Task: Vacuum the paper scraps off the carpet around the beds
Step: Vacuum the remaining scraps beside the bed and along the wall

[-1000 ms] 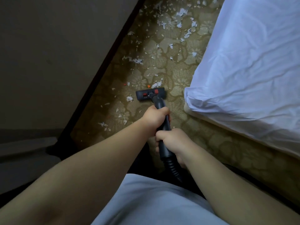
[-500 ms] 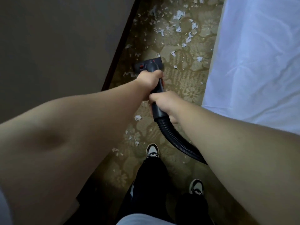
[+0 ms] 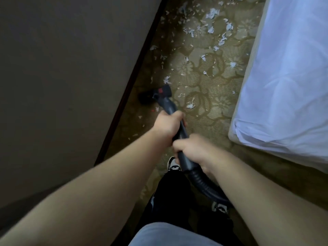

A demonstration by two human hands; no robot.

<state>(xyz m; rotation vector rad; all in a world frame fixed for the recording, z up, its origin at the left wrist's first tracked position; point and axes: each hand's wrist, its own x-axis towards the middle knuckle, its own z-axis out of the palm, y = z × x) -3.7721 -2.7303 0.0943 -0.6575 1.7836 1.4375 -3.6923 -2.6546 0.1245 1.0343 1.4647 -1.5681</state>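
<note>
A dark vacuum wand (image 3: 182,132) runs down to a black nozzle (image 3: 156,94) with a red tab, resting on the patterned carpet (image 3: 209,121) close to the wall's base. My left hand (image 3: 167,125) grips the wand near the nozzle. My right hand (image 3: 192,150) grips it lower down, just above the ribbed hose (image 3: 204,185). White paper scraps (image 3: 211,31) lie scattered over the carpet beyond the nozzle, thickest at the top, with a small clump (image 3: 190,104) just to the nozzle's right.
A brown wall (image 3: 71,77) with a dark baseboard (image 3: 127,89) borders the carpet strip on the left. A bed with a white sheet (image 3: 287,77) borders it on the right. My shoes (image 3: 173,165) and dark trousers stand below the hands.
The nozzle has come back toward me and to the left, against the baseboard. The view has tilted down and back, so the bed's corner shows again.
</note>
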